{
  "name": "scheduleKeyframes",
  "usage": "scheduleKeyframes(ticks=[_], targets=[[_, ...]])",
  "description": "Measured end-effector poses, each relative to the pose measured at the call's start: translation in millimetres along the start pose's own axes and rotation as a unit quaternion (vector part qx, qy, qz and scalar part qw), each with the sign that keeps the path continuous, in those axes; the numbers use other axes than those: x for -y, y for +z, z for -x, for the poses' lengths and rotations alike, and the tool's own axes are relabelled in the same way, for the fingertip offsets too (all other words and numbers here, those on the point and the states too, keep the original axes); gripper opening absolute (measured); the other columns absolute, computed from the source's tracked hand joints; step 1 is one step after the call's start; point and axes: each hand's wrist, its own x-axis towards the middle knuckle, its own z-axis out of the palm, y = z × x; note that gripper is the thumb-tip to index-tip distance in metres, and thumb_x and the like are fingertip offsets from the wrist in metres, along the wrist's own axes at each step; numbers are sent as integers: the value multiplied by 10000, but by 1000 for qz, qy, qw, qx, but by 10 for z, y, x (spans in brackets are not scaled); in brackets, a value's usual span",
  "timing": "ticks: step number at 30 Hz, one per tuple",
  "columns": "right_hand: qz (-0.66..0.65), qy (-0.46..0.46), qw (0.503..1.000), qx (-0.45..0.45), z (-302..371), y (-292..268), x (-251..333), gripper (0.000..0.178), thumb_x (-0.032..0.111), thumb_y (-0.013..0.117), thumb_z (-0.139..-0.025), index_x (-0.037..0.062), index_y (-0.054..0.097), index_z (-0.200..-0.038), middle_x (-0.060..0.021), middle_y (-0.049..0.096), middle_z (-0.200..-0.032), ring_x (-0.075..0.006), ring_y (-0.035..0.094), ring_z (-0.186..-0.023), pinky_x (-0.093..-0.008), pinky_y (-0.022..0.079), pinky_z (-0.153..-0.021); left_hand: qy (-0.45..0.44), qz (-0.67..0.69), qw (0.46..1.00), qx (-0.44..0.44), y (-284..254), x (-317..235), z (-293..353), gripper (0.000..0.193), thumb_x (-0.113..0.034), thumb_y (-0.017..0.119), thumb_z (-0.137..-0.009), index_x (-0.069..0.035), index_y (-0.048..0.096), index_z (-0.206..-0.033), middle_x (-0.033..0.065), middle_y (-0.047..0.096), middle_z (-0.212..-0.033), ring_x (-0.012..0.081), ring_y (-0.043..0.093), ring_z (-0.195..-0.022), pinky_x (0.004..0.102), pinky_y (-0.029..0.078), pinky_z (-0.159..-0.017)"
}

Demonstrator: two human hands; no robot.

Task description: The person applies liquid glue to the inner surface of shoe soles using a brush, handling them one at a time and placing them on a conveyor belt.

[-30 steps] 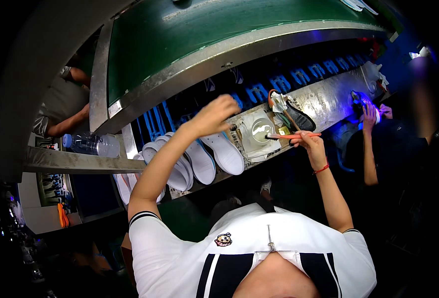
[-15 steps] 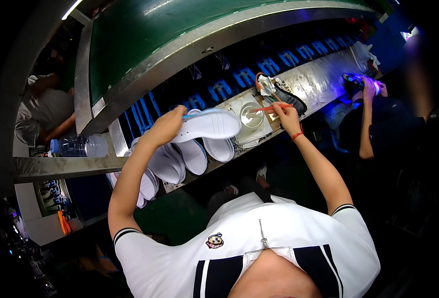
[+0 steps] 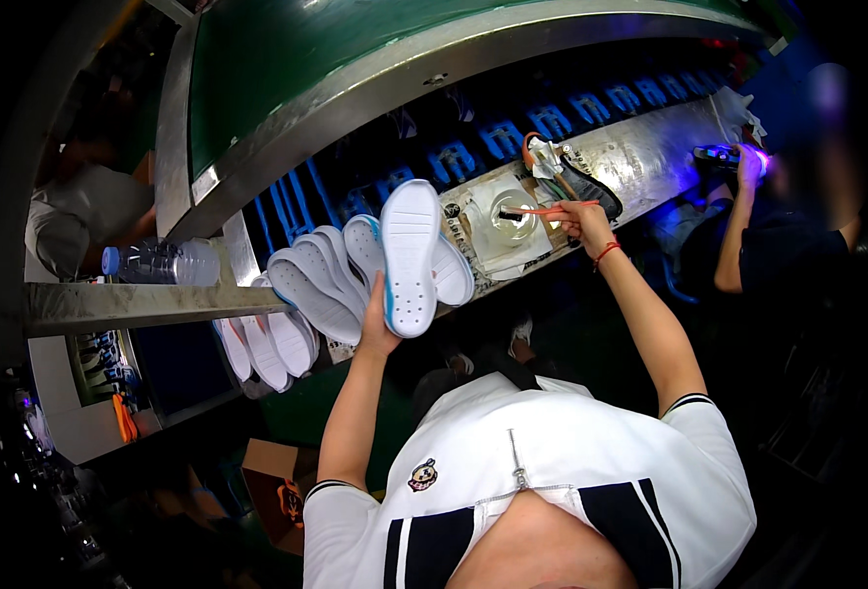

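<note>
Upright in my left hand (image 3: 379, 319) is a white shoe sole (image 3: 412, 250) with a blue edge, gripped near its lower end. My right hand (image 3: 587, 224) pinches the orange-red handle of a brush (image 3: 544, 210). The brush's dark tip is at a clear round dish (image 3: 520, 236), which rests on a whitish sheet (image 3: 483, 214) on the bench. More white soles (image 3: 308, 294) stand in a row left of the held one, and another sole (image 3: 452, 273) shows partly behind it. Beyond my right hand lies a dark shoe (image 3: 587, 187) with white paper and sticks by it.
A metal-edged green shelf (image 3: 355, 49) overhangs the bench (image 3: 650, 157). At left a plastic bottle (image 3: 167, 263) lies above a metal bar (image 3: 139, 306). Co-workers are at far right and far left; the right one's hands (image 3: 750, 167) hold a purple-lit item. A cardboard box (image 3: 269, 476) sits below.
My left hand has swung down and toward me, turning the sole from lying sideways to upright. The brush in my right hand now points level, its dark tip over the dish.
</note>
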Motion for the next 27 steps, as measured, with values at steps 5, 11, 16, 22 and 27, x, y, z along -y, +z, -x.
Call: scheduleKeyframes(ticks=[5, 11, 16, 22, 27], targets=[[-6, -6, 990, 139, 372, 457, 457, 261, 172, 536, -935, -58, 633, -1008, -102, 706, -823, -42, 510, -579, -166, 372, -499, -103, -80, 990, 55, 320, 57, 18, 641, -472, 257, -987, 24, 354, -1381, 263, 547, -1225, 374, 615, -1035, 467, 534, -865], [254, -283, 910, 165, 618, 976, 788, 259, 195, 539, -942, -17, 683, -977, -54, 712, -785, -38, 492, -599, -183, 385, -532, -182, -52, 975, 112, 438, -69, 42, 657, -496, 243, -976, 1, 330, -1398, 304, 548, -1164, 401, 640, -920, 494, 560, -768], [309, -355, 797, 379, 797, 1265, 919, 185, 106, 614, -873, -30, 678, -980, -116, 704, -889, -202, 669, -844, -311, 508, -810, -210, -19, 970, 123, 439, -91, -40, 663, -504, 261, -978, 17, 351, -1378, 303, 562, -1148, 403, 642, -930, 486, 561, -770], [344, -327, 835, 279, 354, 843, 1129, 196, 152, 592, -899, -4, 697, -956, -89, 702, -913, -160, 658, -854, -279, 498, -808, -201, 28, 968, 147, 537, -23, -6, 638, -465, 225, -984, 24, 352, -1374, 335, 545, -1106, 438, 632, -859, 508, 562, -707], [358, -411, 825, 148, 436, 497, 1185, 185, 129, 586, -900, -6, 694, -966, -97, 706, -907, -160, 676, -799, -255, 518, -726, -151, 5, 981, 124, 636, 27, 40, 628, -450, 232, -982, 20, 362, -1377, 326, 553, -1106, 428, 633, -847, 480, 569, -703]])
